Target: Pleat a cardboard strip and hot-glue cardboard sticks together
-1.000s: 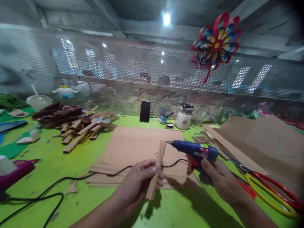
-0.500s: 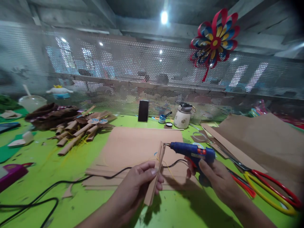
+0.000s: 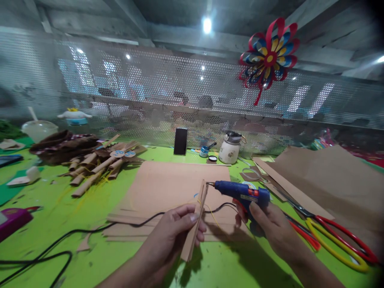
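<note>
My left hand (image 3: 181,229) is closed around a folded strip of brown kraft paper (image 3: 192,236), which stands tilted with its top leaning right. A thin yellow string (image 3: 214,216) trails from the strip. In my right hand (image 3: 274,228) is a blue hot glue gun (image 3: 240,191), its nozzle pointing left at the strip's upper edge. The tip seems to touch that edge or sit very close to it. Under both hands lies a stack of brown paper sheets (image 3: 168,180). The black cord (image 3: 120,224) runs across the stack to the left.
Scissors (image 3: 342,236) with red and yellow handles lie at the right, beside a large brown paper sheet (image 3: 327,176). Rolled paper tubes (image 3: 99,168) are piled at the left. A phone (image 3: 181,141), a small blue jar (image 3: 204,151) and a white bottle (image 3: 229,149) stand behind.
The strip and glue gun keep nearly the same position against each other. The whole view shifts slightly.
</note>
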The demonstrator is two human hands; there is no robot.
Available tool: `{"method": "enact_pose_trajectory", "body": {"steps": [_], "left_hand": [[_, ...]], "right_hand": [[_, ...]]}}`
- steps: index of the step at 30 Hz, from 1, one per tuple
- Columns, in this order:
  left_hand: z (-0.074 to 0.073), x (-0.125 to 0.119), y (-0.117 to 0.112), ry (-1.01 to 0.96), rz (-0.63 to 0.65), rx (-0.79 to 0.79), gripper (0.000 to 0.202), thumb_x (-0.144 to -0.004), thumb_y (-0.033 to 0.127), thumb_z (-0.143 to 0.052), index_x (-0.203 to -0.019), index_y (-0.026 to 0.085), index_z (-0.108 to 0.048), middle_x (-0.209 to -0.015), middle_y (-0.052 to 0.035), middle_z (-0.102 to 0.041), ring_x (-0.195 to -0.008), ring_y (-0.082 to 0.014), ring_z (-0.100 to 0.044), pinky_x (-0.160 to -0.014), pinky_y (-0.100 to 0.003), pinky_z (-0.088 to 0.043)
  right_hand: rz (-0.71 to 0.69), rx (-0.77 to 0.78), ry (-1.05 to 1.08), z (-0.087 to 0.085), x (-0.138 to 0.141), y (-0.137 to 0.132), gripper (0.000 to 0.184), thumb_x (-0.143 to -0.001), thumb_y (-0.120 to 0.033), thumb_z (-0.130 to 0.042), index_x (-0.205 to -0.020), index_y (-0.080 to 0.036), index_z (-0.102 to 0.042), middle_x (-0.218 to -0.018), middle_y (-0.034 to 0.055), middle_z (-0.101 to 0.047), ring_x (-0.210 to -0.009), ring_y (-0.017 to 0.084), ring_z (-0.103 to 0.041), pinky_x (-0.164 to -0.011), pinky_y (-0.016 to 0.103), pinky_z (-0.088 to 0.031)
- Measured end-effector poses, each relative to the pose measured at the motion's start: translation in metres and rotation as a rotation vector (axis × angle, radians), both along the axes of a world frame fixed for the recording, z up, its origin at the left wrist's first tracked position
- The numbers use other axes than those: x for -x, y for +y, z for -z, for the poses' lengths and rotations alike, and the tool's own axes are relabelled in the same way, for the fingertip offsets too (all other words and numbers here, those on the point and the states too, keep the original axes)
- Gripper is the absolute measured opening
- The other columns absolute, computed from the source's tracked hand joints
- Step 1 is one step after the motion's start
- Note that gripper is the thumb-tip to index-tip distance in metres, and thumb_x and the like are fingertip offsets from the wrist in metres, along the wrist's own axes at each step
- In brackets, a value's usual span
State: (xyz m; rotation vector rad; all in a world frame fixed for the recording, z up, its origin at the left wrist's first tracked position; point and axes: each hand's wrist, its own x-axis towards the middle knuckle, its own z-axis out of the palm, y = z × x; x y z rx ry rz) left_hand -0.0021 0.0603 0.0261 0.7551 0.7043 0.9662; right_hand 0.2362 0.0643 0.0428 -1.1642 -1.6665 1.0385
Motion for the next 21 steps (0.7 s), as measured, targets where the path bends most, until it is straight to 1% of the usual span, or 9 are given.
{"method": "enact_pose_trajectory", "body": {"steps": [6, 11, 17, 21], "left_hand": [[0.0009, -0.0009, 0.0004, 0.006, -0.001, -0.017, 0.014, -0.081, 0.023, -0.063, -0.086, 0.01, -0.062, -0.072, -0.008, -0.063, -0.059, -0.0117, -0.057, -0.057, -0.021, -0.042], [0.0018, -0.0011, -0.0004, 0.016, -0.003, -0.019, 0.014, -0.08, 0.023, -0.064, -0.084, 0.01, -0.062, -0.072, -0.008, -0.063, -0.059, -0.0115, -0.057, -0.056, -0.021, -0.041], [0.0007, -0.0008, -0.0001, 0.015, 0.003, -0.019, 0.014, -0.08, 0.024, -0.064, -0.085, 0.01, -0.063, -0.073, -0.0086, -0.064, -0.059, -0.0117, -0.057, -0.056, -0.021, -0.041], [-0.0005, -0.0016, -0.0012, 0.023, 0.0, -0.01, 0.015, -0.079, 0.024, -0.065, -0.082, 0.01, -0.063, -0.071, -0.0084, -0.064, -0.058, -0.0113, -0.057, -0.055, -0.02, -0.042]], "right_hand": [[-0.002, 0.01, 0.014, 0.0019, -0.0009, 0.0006, 0.047, -0.089, -0.057, -0.043, -0.075, -0.015, -0.058, -0.07, 0.0073, -0.061, -0.067, 0.018, -0.056, -0.059, 0.028, -0.041], [0.014, 0.0, -0.004, 0.0039, -0.0026, 0.001, 0.047, -0.09, -0.056, -0.043, -0.076, -0.014, -0.06, -0.072, 0.0076, -0.062, -0.068, 0.018, -0.056, -0.06, 0.028, -0.041], [0.015, -0.011, 0.031, 0.0027, -0.0005, 0.0005, 0.046, -0.09, -0.056, -0.044, -0.076, -0.014, -0.06, -0.07, 0.0065, -0.06, -0.067, 0.018, -0.057, -0.061, 0.029, -0.042], [0.001, -0.017, 0.008, 0.0018, -0.0009, 0.0002, 0.047, -0.09, -0.055, -0.043, -0.08, -0.014, -0.061, -0.071, 0.0074, -0.06, -0.067, 0.018, -0.056, -0.059, 0.028, -0.041]]}}
